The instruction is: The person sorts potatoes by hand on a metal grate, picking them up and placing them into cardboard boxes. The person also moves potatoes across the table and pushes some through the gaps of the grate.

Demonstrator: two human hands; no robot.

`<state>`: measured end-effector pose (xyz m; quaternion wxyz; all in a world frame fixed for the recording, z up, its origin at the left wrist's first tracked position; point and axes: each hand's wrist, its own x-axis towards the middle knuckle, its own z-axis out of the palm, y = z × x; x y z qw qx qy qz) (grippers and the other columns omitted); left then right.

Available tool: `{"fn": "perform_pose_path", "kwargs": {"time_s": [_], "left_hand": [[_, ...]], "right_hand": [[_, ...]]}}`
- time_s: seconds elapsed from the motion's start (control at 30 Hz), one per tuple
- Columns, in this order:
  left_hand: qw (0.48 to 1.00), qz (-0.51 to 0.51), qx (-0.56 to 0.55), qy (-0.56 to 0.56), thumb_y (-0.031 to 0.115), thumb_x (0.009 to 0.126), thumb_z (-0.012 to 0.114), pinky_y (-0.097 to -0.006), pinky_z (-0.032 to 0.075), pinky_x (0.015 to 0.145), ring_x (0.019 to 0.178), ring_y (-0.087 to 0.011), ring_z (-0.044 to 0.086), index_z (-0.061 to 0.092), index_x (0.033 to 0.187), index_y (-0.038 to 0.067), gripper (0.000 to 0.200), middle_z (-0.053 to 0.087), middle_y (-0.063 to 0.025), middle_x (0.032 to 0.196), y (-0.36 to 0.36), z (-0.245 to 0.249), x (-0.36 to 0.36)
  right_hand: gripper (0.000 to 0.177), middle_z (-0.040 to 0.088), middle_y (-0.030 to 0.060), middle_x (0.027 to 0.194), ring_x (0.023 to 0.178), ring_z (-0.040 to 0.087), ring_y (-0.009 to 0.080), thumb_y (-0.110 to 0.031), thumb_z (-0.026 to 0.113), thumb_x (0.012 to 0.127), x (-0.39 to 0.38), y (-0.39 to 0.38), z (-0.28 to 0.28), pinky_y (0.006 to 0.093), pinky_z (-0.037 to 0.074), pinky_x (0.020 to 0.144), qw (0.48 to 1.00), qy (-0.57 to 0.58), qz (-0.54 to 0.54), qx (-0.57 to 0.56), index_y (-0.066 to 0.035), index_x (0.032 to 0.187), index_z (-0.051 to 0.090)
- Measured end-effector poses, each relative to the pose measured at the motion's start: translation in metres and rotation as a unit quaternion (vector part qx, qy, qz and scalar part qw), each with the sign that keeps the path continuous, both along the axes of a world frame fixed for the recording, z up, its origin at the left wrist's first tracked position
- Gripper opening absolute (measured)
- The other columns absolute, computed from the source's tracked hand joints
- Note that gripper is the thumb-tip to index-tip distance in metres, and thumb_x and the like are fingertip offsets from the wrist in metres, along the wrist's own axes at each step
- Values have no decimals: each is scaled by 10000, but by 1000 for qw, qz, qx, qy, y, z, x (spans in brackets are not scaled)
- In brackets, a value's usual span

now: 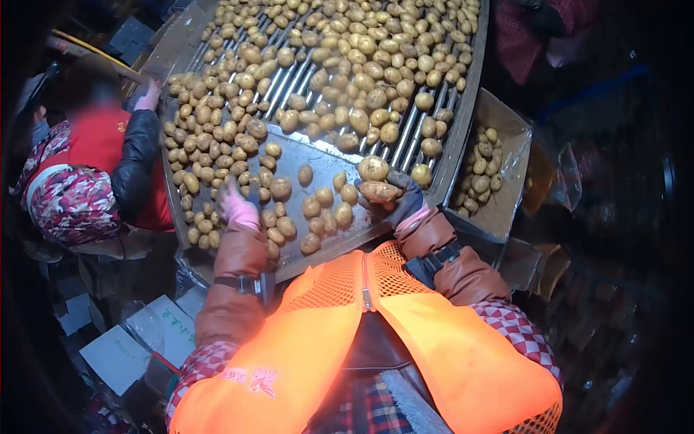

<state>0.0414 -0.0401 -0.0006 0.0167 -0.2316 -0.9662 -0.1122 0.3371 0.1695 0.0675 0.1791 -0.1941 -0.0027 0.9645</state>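
My right hand (406, 201), in a dark glove with a pink cuff, is closed around a brownish, soil-marked potato (380, 192) at the right end of the metal sorting tray (318, 160). A rounder potato (373, 168) touches it just above. At the tray's left side my left hand (238, 206), in a pink and dark glove, has its fingers apart and rests against the edge of a potato pile (217, 145). It seems to hold nothing. Between my hands several loose potatoes (327, 217) lie on the tray.
Metal rollers (293, 85) covered in potatoes slope up beyond the tray. A cardboard box (510, 155) holding potatoes stands at the right. Another person (94, 166) in a red apron works at the left. White cardboard pieces (116, 359) lie at lower left.
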Motion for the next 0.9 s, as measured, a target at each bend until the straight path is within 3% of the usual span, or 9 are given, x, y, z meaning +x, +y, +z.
{"fn": "perform_pose_path", "kwargs": {"time_s": [0.07,0.2,0.27,0.43,0.6,0.67,0.73,0.8,0.9], "left_hand": [[992,39,-42,-114,546,840,632,-527,221,1151,1435,-424,193,389,1475,214,756,247,-240,1546,-7,-31,-4],[957,-194,21,-216,355,775,765,-437,379,1082,1318,-400,426,542,1354,149,654,418,-232,1442,13,-7,33],[864,-262,249,-352,298,794,777,-386,413,1057,1265,-349,498,558,1329,107,609,493,-198,1384,42,25,72],[825,-470,151,-275,242,741,807,-390,482,968,1170,-378,554,580,1300,136,612,553,-205,1259,95,118,142],[808,-493,178,-269,176,708,820,-375,500,925,1111,-337,591,626,1208,104,541,552,-170,1227,108,100,135],[779,-474,238,-335,101,709,812,-362,505,910,1108,-295,596,621,1210,87,537,554,-145,1236,104,97,132],[651,-376,388,-532,38,824,732,-311,517,875,1081,-214,597,560,1203,14,416,568,-128,1241,104,98,138],[615,-233,384,-648,125,889,692,-286,528,783,971,-168,628,549,1173,2,341,618,-105,1154,97,106,134],[590,-304,323,-674,378,941,589,-252,504,644,822,-135,634,542,1182,-5,454,633,-81,1065,100,101,106]], "right_hand": [[412,597,184,1150,1063,616,347,-163,520,915,3,-1,-17,557,484,964,999,-20,-28,-1,50,1267,495],[438,599,180,1134,1006,638,342,-201,534,904,1,0,-27,551,498,936,999,-1,-19,42,38,1269,496],[414,599,178,1114,989,642,328,-185,518,917,0,0,-19,530,508,927,999,-8,-17,42,31,1269,494],[336,601,166,1101,975,650,286,-146,474,947,-6,-4,-16,456,544,872,996,-34,-22,78,18,1239,501],[331,612,189,1139,989,658,297,-140,454,968,1,1,-22,417,577,830,997,52,19,61,34,1246,497],[343,617,192,1137,971,662,302,-158,447,978,1,-4,3,407,581,818,995,-20,-21,94,38,1254,501],[350,617,197,1149,965,667,293,-184,426,994,6,-2,25,403,582,814,999,-40,-20,17,43,1246,513],[373,632,169,1145,968,669,255,-237,407,1012,10,1,31,326,585,710,989,-140,-32,45,19,1259,521],[401,664,105,1110,852,665,182,-318,436,1006,27,15,13,181,477,498,997,-74,-21,32,-46,1283,535]]}}
